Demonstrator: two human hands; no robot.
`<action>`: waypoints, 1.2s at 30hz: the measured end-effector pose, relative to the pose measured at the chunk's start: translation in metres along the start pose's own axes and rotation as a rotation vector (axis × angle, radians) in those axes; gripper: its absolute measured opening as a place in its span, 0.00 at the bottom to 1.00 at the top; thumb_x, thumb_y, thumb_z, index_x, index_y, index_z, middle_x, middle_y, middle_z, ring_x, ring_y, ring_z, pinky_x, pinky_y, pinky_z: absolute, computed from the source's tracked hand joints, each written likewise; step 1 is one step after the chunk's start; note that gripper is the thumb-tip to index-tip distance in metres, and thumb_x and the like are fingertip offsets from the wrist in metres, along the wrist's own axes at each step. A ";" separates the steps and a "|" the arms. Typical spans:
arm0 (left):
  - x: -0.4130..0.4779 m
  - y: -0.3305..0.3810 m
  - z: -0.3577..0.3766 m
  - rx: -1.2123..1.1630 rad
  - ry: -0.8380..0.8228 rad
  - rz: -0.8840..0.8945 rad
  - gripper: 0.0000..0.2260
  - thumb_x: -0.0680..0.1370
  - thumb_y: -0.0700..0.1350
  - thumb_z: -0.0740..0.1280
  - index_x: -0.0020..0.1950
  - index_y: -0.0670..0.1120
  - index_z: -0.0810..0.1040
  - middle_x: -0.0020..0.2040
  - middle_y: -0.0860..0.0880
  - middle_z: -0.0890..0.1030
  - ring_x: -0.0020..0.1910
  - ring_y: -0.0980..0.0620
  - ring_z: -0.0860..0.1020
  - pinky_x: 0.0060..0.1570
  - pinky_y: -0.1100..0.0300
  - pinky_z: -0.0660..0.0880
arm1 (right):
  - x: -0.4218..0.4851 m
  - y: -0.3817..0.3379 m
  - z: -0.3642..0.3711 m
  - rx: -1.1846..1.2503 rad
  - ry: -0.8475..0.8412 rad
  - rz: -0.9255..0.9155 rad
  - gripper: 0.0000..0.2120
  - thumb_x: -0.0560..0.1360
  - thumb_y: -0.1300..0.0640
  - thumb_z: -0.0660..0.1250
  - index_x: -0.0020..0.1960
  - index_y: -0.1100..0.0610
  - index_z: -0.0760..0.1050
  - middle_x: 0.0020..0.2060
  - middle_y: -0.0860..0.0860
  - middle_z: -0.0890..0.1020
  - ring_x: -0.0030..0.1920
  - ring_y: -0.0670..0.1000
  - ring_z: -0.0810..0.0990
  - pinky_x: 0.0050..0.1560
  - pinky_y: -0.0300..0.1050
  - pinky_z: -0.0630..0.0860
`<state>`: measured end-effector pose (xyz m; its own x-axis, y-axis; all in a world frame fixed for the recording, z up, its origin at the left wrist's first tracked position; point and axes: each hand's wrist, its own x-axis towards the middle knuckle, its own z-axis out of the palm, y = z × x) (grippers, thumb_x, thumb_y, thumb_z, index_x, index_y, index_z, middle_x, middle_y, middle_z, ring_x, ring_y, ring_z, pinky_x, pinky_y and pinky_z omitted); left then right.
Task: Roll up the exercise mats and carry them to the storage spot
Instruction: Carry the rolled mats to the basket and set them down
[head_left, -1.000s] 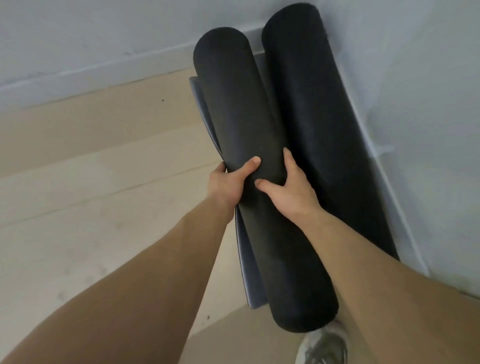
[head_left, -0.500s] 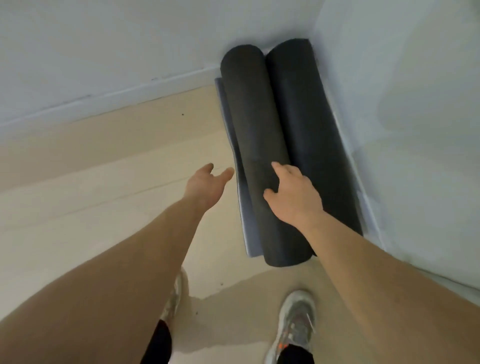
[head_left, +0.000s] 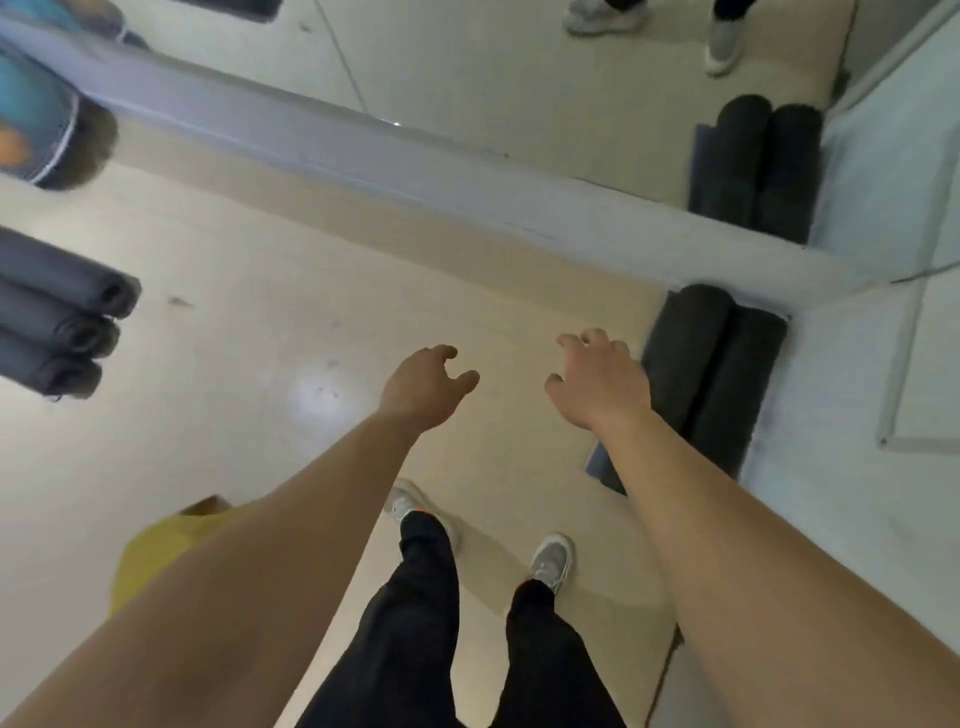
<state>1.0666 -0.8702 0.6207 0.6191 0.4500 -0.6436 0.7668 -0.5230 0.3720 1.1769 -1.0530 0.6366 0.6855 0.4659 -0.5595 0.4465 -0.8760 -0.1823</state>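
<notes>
Two black rolled mats (head_left: 717, 384) are seen lying side by side on the floor (head_left: 249, 291), in the corner where the mirrored wall (head_left: 467, 62) meets the side wall (head_left: 852, 374). A thin grey mat (head_left: 597, 462) is spread flat beneath them, and only its near corner is shown past the right forearm. The right hand (head_left: 597, 382) is held in the air just left of the rolls, apart from them, with the fingers spread and curled and nothing gripped. The left hand (head_left: 423, 387) is held near it, further left over bare floor, likewise loosely open and empty.

The lower part of the near roll is hidden by the right forearm. The two rolls are repeated as a reflection (head_left: 753, 166) in the mirror above the grey baseboard (head_left: 311, 135), and a pair of reflected shoes (head_left: 722, 41) is cut off at the top edge. At the left edge, three more grey rolled mats (head_left: 62, 322) are stacked together on the floor, well apart from both hands; their far ends are cut off by the frame. A blurred teal and orange object (head_left: 31, 119) at the upper left is smeared by motion and may be a ball or a bag; it cannot be made out. Black trousers (head_left: 415, 623) and grey shoes (head_left: 550, 561) are seen below the arms.
</notes>
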 end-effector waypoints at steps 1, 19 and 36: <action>-0.018 -0.022 -0.025 -0.019 0.030 -0.034 0.27 0.80 0.58 0.67 0.76 0.49 0.70 0.73 0.47 0.75 0.68 0.46 0.75 0.65 0.51 0.72 | -0.004 -0.036 -0.013 -0.034 -0.008 -0.047 0.25 0.81 0.48 0.60 0.77 0.52 0.65 0.73 0.56 0.68 0.69 0.62 0.69 0.62 0.58 0.73; -0.156 -0.475 -0.391 -0.386 0.547 -0.535 0.26 0.81 0.57 0.64 0.77 0.49 0.68 0.74 0.47 0.71 0.69 0.45 0.73 0.61 0.50 0.73 | 0.000 -0.748 -0.045 -0.591 -0.062 -0.896 0.26 0.81 0.48 0.60 0.78 0.52 0.64 0.73 0.55 0.67 0.69 0.60 0.69 0.60 0.54 0.71; -0.157 -0.838 -0.608 -0.688 0.662 -1.014 0.26 0.81 0.56 0.63 0.78 0.50 0.66 0.75 0.48 0.68 0.70 0.46 0.71 0.63 0.49 0.73 | 0.030 -1.276 0.042 -0.816 -0.182 -1.347 0.19 0.81 0.49 0.61 0.70 0.53 0.70 0.66 0.55 0.71 0.64 0.59 0.72 0.49 0.51 0.69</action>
<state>0.4296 -0.0628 0.8168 -0.4342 0.7704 -0.4668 0.7329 0.6035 0.3142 0.6036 0.0737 0.8184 -0.4995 0.7401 -0.4503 0.8619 0.4768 -0.1726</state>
